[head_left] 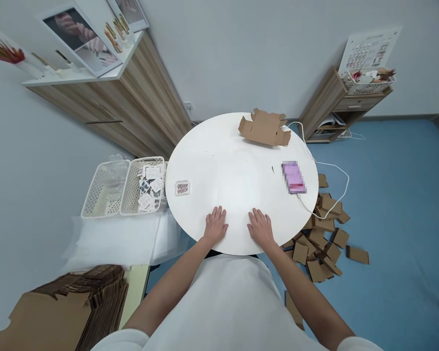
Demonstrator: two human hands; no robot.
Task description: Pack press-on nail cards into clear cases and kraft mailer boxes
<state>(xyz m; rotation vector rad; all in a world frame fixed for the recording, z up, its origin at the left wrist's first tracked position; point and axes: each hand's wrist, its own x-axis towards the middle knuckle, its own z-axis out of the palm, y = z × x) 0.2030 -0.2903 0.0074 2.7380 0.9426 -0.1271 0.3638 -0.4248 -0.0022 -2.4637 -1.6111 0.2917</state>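
Note:
Both hands rest palm down near the front edge of a round white table (227, 156). My left hand (215, 226) lies flat with its fingers stretched out and nothing in it. Likewise my right hand (261, 228) lies flat, fingers slightly apart, holding nothing. Beyond my left hand, toward the table's left side, is a small clear case (182, 188) with rows of reddish press-on nails. An unfolded brown cardboard box (265, 127) lies at the table's far side. To the right sits a phone (294, 177), its screen pixelated, with a white cable attached.
Two white plastic baskets stand left of the table; one basket (124, 195) holds cards and packets. Translucent sheets (117, 241) lie below them, near stacked flat cardboard (47, 317). Folded small boxes (320, 239) are piled on the blue floor at right. Wooden cabinets (146, 92) line the wall.

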